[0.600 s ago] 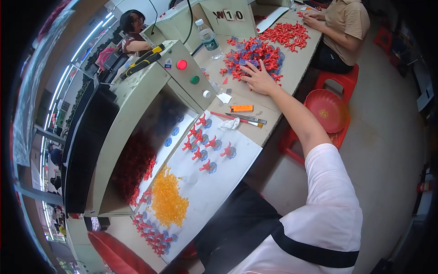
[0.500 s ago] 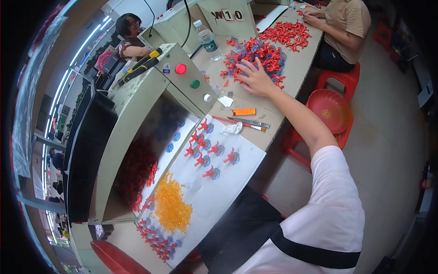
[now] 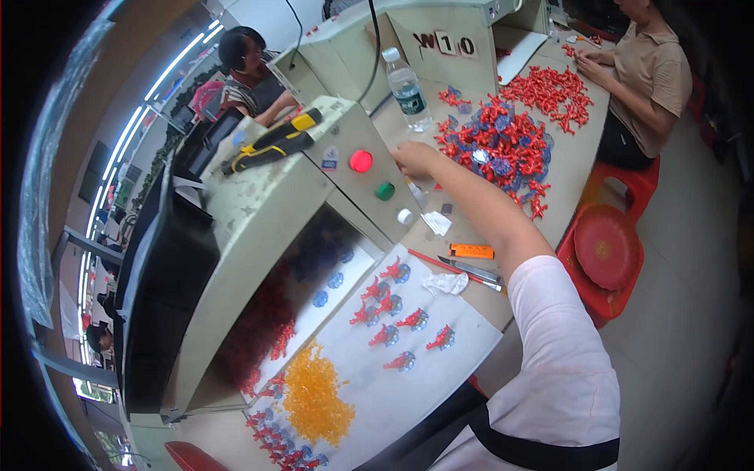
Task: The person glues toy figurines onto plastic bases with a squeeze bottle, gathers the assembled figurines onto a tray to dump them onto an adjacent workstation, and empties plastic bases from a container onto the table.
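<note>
My right hand [image 3: 415,158] is beside the corner of the pale machine box [image 3: 345,169], close to a clear water bottle [image 3: 409,98]. Its fingers curl downward, and whatever they hold is hidden. To its right lies a heap of small red plastic figures with translucent blue pieces [image 3: 506,149]. Several red figures on blue bases [image 3: 412,318] stand on a white sheet [image 3: 428,353] in front of the box. Near them are a mound of orange translucent pieces [image 3: 318,396] and another cluster of red and blue figures [image 3: 279,439]. My left hand is out of view.
An orange cutter [image 3: 471,251], a brush [image 3: 440,263] and crumpled tissue [image 3: 445,283] lie by the sheet. Black-and-yellow pliers [image 3: 275,143] rest on the box. A co-worker [image 3: 648,71] sits at the far right near loose red figures [image 3: 550,94]. A red stool [image 3: 620,275] holds a red basin [image 3: 605,247].
My right hand has left the red and blue heap and moved left to the box's corner. Its spread fingers have curled in. The whole view has shifted.
</note>
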A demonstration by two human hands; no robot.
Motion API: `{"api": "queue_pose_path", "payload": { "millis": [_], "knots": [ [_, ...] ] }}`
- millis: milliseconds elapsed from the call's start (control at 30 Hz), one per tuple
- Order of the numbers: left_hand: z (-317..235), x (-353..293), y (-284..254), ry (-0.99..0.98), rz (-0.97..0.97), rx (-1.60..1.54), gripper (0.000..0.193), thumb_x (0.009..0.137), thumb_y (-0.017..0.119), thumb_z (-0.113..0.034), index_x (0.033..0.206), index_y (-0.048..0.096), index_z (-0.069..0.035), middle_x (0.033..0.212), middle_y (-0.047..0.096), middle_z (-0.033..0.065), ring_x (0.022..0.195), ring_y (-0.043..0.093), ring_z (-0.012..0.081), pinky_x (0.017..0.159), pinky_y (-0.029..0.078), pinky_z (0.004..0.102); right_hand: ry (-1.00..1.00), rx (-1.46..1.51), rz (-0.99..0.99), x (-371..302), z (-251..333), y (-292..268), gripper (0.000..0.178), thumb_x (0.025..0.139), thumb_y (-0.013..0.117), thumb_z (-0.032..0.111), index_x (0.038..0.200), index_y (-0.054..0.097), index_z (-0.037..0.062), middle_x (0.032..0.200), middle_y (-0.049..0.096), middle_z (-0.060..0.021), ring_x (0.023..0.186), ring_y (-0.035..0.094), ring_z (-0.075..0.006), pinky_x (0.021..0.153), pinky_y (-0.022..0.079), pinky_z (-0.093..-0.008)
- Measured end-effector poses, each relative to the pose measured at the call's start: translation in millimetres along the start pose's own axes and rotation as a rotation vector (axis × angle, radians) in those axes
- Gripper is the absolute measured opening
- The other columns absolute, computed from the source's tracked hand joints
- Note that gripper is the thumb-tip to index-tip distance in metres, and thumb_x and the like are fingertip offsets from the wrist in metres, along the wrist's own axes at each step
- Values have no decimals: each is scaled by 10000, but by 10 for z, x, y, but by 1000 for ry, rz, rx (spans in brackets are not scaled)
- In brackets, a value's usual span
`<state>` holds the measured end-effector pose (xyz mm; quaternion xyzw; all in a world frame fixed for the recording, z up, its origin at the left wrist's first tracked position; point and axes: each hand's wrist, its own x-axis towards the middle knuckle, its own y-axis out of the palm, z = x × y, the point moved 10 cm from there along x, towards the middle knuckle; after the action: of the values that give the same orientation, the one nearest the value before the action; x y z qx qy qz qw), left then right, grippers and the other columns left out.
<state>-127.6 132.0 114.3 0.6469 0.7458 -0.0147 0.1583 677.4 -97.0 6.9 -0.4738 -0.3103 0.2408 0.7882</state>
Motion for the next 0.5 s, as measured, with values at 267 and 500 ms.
{"api": "queue_pose_path", "payload": {
  "millis": [267,500],
  "knots": [
    [19,518,-615,19,-56,82,196,739,545,-168,883,592,-43,855,609,107,796,584,260,734,491,359,104,-54,-8,19,-94,11,209,724,525,85,931,551,100,868,558,-160,831,565,-323,707,462,-390],
    [-89,860,-1472,136,-63,19,176,746,538,-151,876,595,-47,841,609,112,784,586,256,734,493,330,132,-206,-325,-60,68,-96,232,729,561,143,960,551,141,932,551,-159,862,555,-324,728,460,-413]
  ]
}}
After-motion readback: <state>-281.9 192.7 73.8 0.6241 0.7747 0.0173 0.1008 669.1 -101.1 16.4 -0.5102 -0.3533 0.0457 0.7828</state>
